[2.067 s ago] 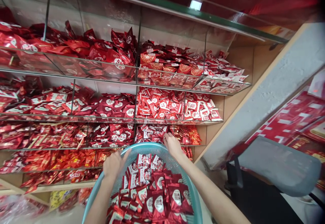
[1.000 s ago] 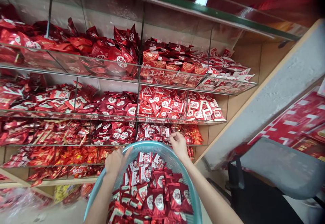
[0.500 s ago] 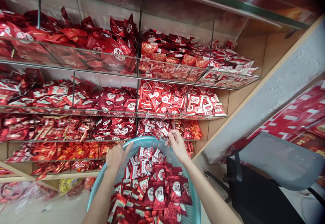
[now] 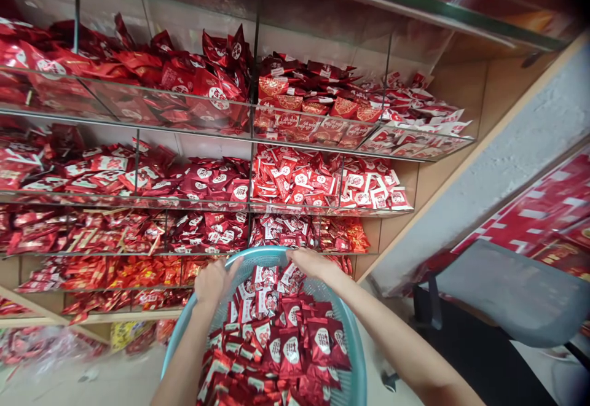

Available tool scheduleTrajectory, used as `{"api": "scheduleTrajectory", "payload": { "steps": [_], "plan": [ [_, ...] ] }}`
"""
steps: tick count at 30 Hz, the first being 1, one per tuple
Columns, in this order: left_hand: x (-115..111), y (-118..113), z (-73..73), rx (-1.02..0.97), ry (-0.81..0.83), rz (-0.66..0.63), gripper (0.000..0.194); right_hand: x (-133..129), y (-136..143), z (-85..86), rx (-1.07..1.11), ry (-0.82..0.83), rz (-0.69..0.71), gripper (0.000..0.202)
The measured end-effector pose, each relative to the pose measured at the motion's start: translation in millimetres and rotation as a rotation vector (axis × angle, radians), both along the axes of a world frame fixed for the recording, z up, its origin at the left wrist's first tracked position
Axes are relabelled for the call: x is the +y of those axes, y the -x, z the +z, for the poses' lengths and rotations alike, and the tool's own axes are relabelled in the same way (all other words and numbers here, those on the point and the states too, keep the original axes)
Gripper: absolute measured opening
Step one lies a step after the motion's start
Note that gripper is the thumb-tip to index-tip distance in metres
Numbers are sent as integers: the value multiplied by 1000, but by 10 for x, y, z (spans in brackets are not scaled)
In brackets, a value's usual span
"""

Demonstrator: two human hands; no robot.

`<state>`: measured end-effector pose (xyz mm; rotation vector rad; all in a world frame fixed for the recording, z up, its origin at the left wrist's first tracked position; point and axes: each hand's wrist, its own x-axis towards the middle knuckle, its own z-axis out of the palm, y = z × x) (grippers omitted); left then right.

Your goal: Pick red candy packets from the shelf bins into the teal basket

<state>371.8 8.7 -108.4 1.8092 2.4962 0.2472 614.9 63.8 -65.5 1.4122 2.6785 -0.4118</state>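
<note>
A teal plastic basket [image 4: 358, 344] in front of me holds many small red wrapped packets [image 4: 291, 352], several with white heart-shaped labels. On its far left rim rests my left hand [image 4: 212, 282], fingers closed over the edge. My right hand [image 4: 308, 262] reaches across the far right part of the rim, fingers bent downward just inside it. Under those fingertips lies a red-and-white packet [image 4: 291, 278], which they appear to pinch; the fingertips are partly hidden. Directly beyond the rim is a shelf bin of similar red-and-white packets [image 4: 279, 228].
Tiered shelves with clear fronts hold red packets [image 4: 207, 86] in divided bins. A glass shelf edge [image 4: 415, 10] juts out overhead. At right stand a wall [image 4: 507, 160] and an office chair [image 4: 465, 338]. Plastic bags [image 4: 41, 344] lie below the shelves at left.
My right hand has moved down and left from the shelf bin to the inside of the basket, bringing a small packet with it. My left hand stays on the rim.
</note>
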Motion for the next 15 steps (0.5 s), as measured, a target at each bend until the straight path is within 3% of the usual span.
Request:
{"api": "scheduleTrajectory", "payload": {
  "steps": [4,9,12,15],
  "plan": [
    [-8,3,12,0,0,-14,68,-13,163,-139,-11,-104,14,30],
    [-7,-2,18,15,-8,-6,66,-109,71,-417,362,-197,-69,24],
    [2,4,-4,17,14,-5,66,-75,-41,-412,573,-191,-137,18],
    [3,10,-22,25,9,-1,67,83,-103,-304,586,-248,-255,19]
  ]
}}
